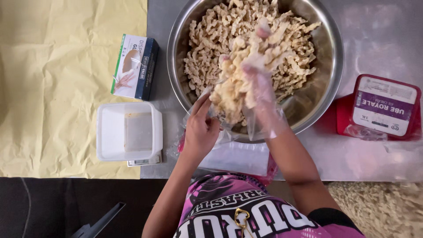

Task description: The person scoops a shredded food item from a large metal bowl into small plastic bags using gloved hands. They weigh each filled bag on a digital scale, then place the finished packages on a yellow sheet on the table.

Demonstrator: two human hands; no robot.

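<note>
A large steel bowl [328, 83] holds a heap of pale, stringy food strips [211, 53]. My right hand [260, 83], in a thin clear plastic glove, grips a big handful of the strips [235, 83] above the bowl's near side. My left hand [200, 128], bare, pinches the edge of a clear plastic bag [222, 132] just under that handful, at the bowl's near rim. The bag's opening is mostly hidden by the food and my hands.
A white square plastic tub [128, 131] sits on a small scale left of my hands. A box of disposable gloves [134, 66] lies beyond it. Yellow paper [57, 88] covers the left side. A red-lidded ice cream tub [383, 108] stands at the right.
</note>
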